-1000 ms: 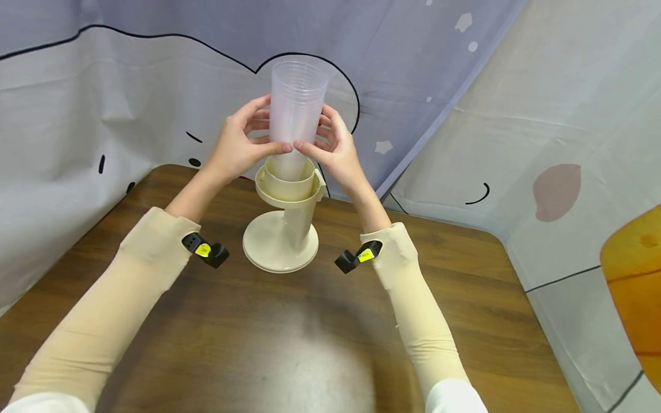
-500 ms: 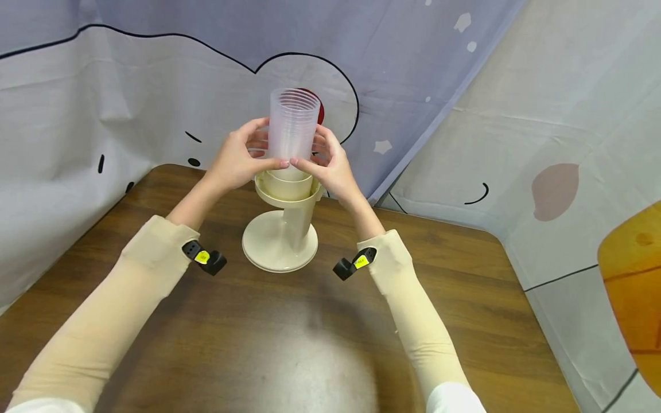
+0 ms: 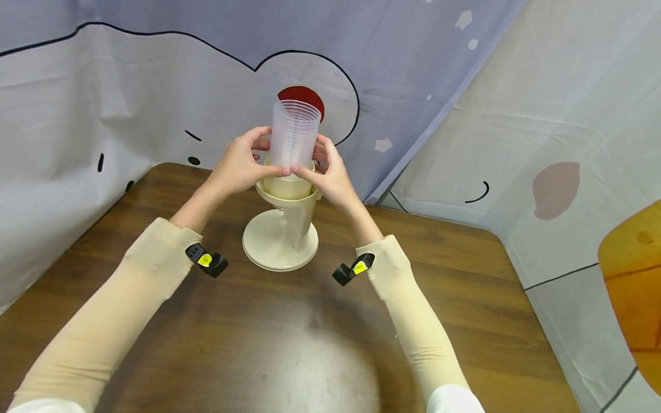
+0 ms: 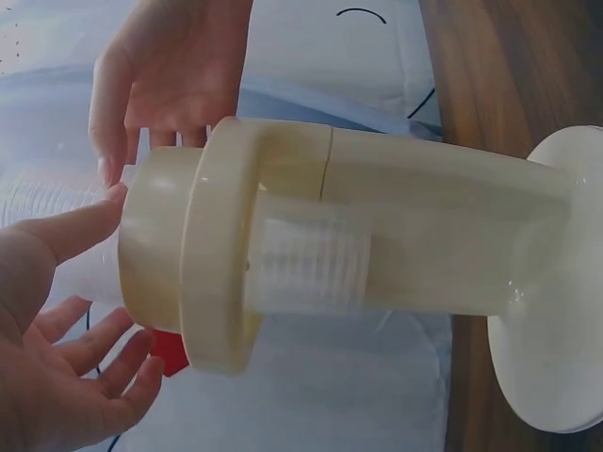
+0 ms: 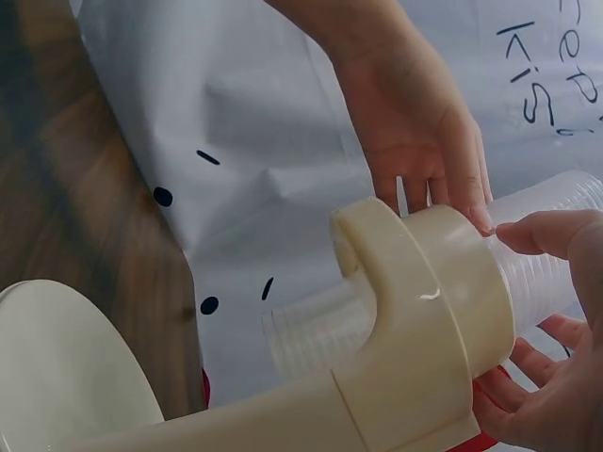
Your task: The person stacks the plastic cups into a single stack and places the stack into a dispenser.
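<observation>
A stack of clear plastic cups [image 3: 295,135] stands upright in the collar of a cream cup dispenser [image 3: 298,221]. My left hand [image 3: 241,163] holds the stack from the left and my right hand [image 3: 333,176] from the right. Both thumbs meet at the front, just above the collar, while the other fingers reach round the sides. Below the ring, the lower end of the cup stack [image 4: 311,259] pokes out in the left wrist view. The right wrist view also has this cup end [image 5: 320,330] under the ring.
The dispenser's round base [image 3: 271,244] rests on a brown wooden table [image 3: 289,332]. A printed curtain [image 3: 170,97] hangs close behind it, and another printed sheet [image 3: 516,132] is at the right. An orange shape [image 3: 637,287] shows at the right edge.
Both hands have lowered the cup stack deeper into the dispenser's collar. Its top rim now sits lower, uncovering a red patch on the curtain. The dispenser has stayed in place.
</observation>
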Demonstrator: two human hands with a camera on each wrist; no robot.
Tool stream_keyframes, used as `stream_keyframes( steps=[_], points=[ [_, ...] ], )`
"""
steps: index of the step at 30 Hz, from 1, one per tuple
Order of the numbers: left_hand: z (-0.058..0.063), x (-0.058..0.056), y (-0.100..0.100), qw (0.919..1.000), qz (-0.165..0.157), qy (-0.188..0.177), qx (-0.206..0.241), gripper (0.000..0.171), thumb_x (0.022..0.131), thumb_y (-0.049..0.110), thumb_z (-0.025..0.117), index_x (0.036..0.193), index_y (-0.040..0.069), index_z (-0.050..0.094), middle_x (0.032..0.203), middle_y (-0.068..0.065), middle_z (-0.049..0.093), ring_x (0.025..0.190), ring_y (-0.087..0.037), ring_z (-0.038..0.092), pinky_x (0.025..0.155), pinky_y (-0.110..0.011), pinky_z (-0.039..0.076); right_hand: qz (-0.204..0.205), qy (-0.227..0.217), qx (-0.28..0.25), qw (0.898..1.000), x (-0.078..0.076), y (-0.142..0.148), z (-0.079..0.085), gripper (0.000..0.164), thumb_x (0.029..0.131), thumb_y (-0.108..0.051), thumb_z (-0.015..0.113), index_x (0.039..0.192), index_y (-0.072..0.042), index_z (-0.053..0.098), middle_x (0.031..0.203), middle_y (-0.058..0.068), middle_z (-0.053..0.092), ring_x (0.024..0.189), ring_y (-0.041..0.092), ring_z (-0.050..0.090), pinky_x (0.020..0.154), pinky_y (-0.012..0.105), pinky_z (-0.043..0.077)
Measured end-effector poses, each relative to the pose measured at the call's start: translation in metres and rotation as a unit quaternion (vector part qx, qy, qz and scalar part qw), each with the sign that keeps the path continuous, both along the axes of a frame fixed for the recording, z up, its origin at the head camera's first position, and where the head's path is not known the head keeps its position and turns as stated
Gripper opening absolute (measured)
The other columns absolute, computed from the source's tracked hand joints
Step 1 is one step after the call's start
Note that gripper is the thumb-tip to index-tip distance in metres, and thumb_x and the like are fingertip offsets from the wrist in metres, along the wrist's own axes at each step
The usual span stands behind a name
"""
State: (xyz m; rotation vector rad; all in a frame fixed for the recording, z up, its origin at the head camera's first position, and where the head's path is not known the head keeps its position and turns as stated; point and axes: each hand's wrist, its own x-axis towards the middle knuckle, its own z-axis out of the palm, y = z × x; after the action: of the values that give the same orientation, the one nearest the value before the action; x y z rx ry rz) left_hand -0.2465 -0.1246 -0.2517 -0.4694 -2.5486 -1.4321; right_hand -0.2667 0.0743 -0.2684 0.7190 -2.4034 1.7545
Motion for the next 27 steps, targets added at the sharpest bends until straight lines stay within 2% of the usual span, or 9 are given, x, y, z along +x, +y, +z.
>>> stream_keyframes(
  steps=[8, 15, 20, 27],
  points=[
    [-0.0037, -0.0005, 0.0001, 0.9999, -0.004, -0.01, -0.004, 0.084, 0.077, 0.023, 0.081, 0.145, 0.004, 0.036, 0.139, -0.02, 0.05, 0.127, -0.033, 0.05, 0.106, -0.05, 0.042, 0.001, -0.012, -0.008, 1.0, 0.0005, -0.0008, -0.0034, 0.066, 0.086, -0.016, 0.068, 0.143, -0.011, 0.036, 0.136, 0.015, 0.052, 0.122, 0.026, 0.051, 0.102, 0.039, 0.043],
    [-0.0042, -0.001, -0.0021, 0.9996, -0.025, -0.011, -0.012, 0.082, 0.079, 0.022, 0.078, 0.146, 0.003, 0.034, 0.14, -0.02, 0.049, 0.127, -0.034, 0.049, 0.106, -0.053, 0.041, -0.003, -0.015, -0.022, 1.0, -0.0006, -0.0031, -0.0052, 0.06, 0.089, -0.018, 0.066, 0.141, -0.011, 0.038, 0.133, 0.015, 0.053, 0.118, 0.027, 0.054, 0.096, 0.04, 0.047],
    [-0.0044, -0.0002, -0.0061, 0.9987, -0.045, -0.025, 0.001, 0.077, 0.084, 0.023, 0.073, 0.147, 0.003, 0.032, 0.143, -0.02, 0.045, 0.13, -0.035, 0.045, 0.108, -0.053, 0.039, -0.004, -0.013, -0.02, 1.0, -0.0015, -0.0038, -0.0066, 0.06, 0.088, -0.018, 0.067, 0.14, -0.011, 0.039, 0.133, 0.015, 0.053, 0.119, 0.027, 0.053, 0.101, 0.041, 0.044],
    [-0.0058, 0.0004, -0.007, 0.9987, -0.04, -0.029, 0.004, 0.076, 0.087, 0.03, 0.07, 0.147, 0.004, 0.033, 0.145, -0.019, 0.043, 0.13, -0.036, 0.045, 0.107, -0.052, 0.04, -0.007, -0.007, -0.028, 1.0, 0.0006, -0.0043, -0.0076, 0.061, 0.087, -0.017, 0.068, 0.14, -0.01, 0.04, 0.134, 0.014, 0.052, 0.12, 0.027, 0.052, 0.103, 0.041, 0.041]
  ],
)
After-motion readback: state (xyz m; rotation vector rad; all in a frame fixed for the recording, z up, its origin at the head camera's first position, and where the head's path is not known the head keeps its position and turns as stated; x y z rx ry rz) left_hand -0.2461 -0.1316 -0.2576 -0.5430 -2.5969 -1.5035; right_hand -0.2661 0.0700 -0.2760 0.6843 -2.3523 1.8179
